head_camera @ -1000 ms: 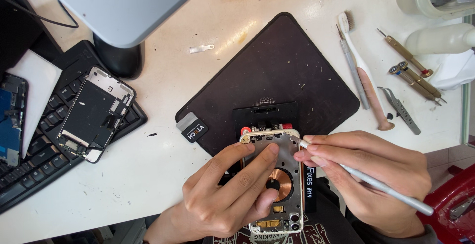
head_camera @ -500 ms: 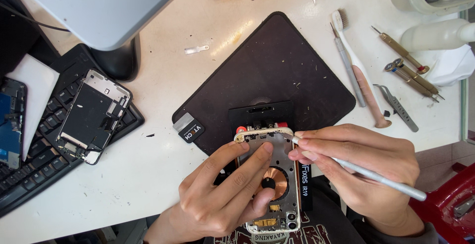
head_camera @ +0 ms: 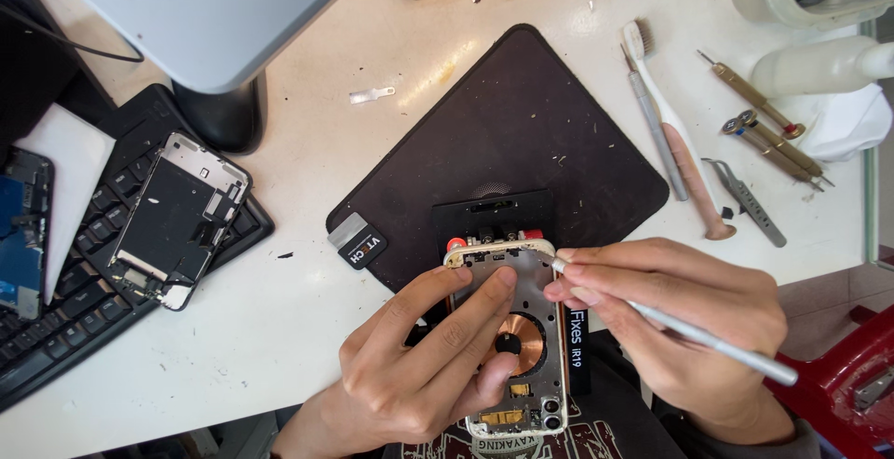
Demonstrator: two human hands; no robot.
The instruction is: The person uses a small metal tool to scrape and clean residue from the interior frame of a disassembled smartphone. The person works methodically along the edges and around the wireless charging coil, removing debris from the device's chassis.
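Both hands closed: left hand (head_camera: 419, 366) clasping phone housing (head_camera: 521, 329), right hand (head_camera: 680, 319) pinching metal tool (head_camera: 717, 343).

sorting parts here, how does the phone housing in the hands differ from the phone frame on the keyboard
The phone housing shows a copper coil; the phone frame shows a dark flat panel. The housing is held by the left hand on a clamp over the black mat, worked by the right hand with a metal tool; the frame lies untouched, tilted. Both are silver-edged shells.
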